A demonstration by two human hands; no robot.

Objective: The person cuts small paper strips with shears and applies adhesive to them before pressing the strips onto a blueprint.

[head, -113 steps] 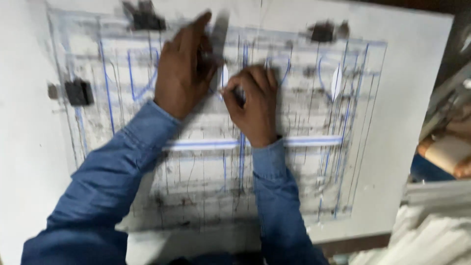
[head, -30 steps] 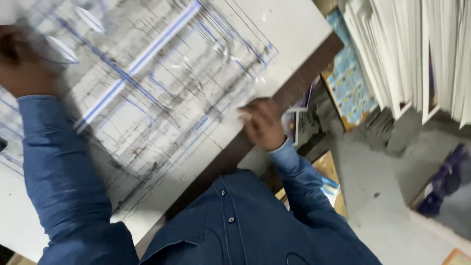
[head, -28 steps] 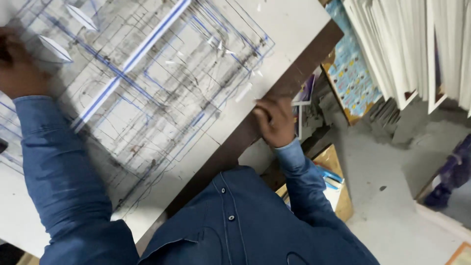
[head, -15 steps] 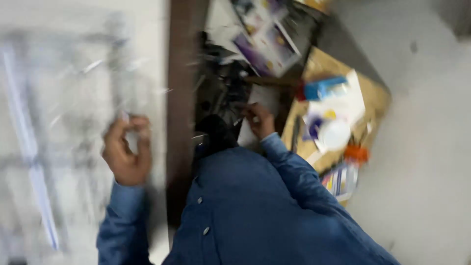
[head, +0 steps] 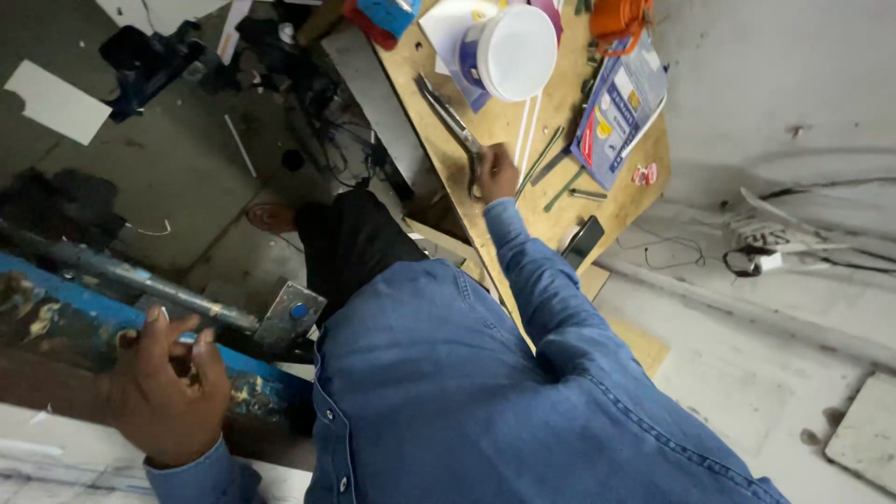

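The right hand (head: 497, 173) gripped the handle of the metal scissors (head: 453, 126), blades pointing to 11 o'clock on the plywood board (head: 551, 201). The left hand (head: 168, 392) was loosely curled, holding nothing visible. Half a second earlier, the right hand hovered above clutter. A white tub (head: 509, 51) stood at 1 o'clock; concrete floor (head: 187, 168) lay beyond.

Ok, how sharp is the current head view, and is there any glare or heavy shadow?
Head view: mostly sharp; the right hand on the scissors reads clearly. The white tub lid is bright but not blown out. The floor at upper left is dim, and the left hand is slightly soft.
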